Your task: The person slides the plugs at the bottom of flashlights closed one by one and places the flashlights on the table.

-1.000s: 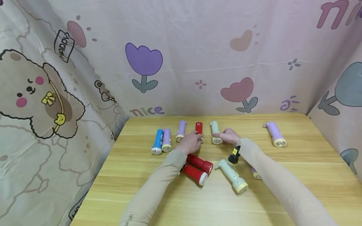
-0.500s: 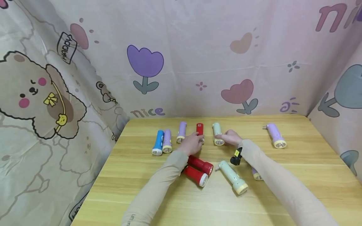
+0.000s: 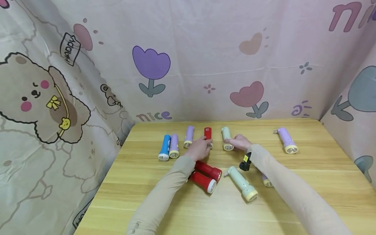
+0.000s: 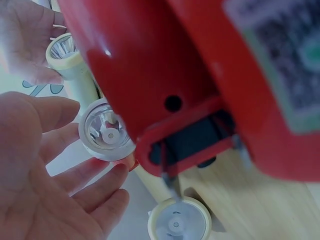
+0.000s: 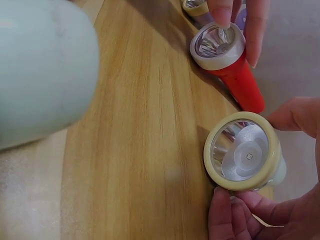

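Observation:
My left hand (image 3: 198,148) holds the head of a small red flashlight (image 3: 208,132) near the back of the table, thumb and fingers on either side of its white rim (image 4: 95,145). To its right, my right hand (image 3: 239,142) grips a mint-green flashlight (image 3: 226,133) by its cream head. In the right wrist view the thumb is at one side of that cream rim (image 5: 272,150), with fingers curled below it. Both flashlights lie on the table, lenses toward me. Part of the red one is hidden behind the left hand.
Two larger red flashlights (image 3: 203,181) lie under the left forearm. Another mint-green flashlight (image 3: 241,182), prongs out, is between the arms. Blue (image 3: 164,145) and purple flashlights (image 3: 174,143) stand to the left. A purple one (image 3: 286,138) lies back right; another (image 3: 266,180) is partly under the right sleeve.
The mint-green flashlight and my right hand have shifted slightly to the right. My left hand stays at the small red flashlight. The head view has tilted a little.

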Demonstrator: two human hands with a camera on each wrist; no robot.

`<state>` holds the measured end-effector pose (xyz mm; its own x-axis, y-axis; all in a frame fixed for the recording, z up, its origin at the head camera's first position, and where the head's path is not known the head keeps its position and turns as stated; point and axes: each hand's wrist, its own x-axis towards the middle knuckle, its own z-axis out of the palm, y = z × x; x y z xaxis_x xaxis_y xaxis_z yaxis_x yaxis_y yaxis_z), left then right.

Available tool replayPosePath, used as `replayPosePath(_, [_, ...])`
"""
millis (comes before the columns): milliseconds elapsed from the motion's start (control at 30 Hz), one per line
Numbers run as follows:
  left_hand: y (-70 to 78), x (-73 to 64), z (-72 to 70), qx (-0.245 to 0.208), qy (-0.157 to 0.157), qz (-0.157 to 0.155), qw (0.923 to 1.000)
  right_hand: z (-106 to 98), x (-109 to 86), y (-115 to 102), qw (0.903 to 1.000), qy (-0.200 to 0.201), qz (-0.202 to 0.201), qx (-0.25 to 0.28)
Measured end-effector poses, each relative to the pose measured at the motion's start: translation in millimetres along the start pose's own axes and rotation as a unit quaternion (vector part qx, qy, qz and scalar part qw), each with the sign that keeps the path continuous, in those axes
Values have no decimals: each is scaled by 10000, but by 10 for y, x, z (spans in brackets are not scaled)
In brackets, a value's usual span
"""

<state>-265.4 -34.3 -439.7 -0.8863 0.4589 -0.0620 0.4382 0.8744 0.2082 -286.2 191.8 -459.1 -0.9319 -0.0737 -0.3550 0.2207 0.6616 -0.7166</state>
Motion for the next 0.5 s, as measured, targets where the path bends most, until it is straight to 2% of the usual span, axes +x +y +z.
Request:
replayPosePath(200, [-7,-44,-77,-85,36,-18,10000,-26,-30,-32,9998,-124,-79,165])
replayPosePath(300, [-1,-70,-132,-135,97,28,9999,-61,-95,-54,9998,-91,-174,-21])
replayPosePath(500, [40,-132,-233,-342,316,92,9989,-180,-252,-65,9960,597,-491,-455])
